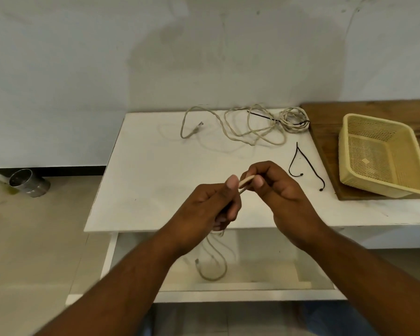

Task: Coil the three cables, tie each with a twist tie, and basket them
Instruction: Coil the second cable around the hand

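Together, left hand (209,204) and right hand (281,190) pinch cable (246,180); thumbs close

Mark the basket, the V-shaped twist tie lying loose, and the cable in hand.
basket (383,188): head view, near rim.
twist tie (297,147): head view, apex of the V.
held cable (246,180): head view, the short exposed stretch.

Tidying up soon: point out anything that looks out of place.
A metal can lies on its side on the floor left of the table, a yellowish smear beside it. The held cable dangles below the table's front edge.
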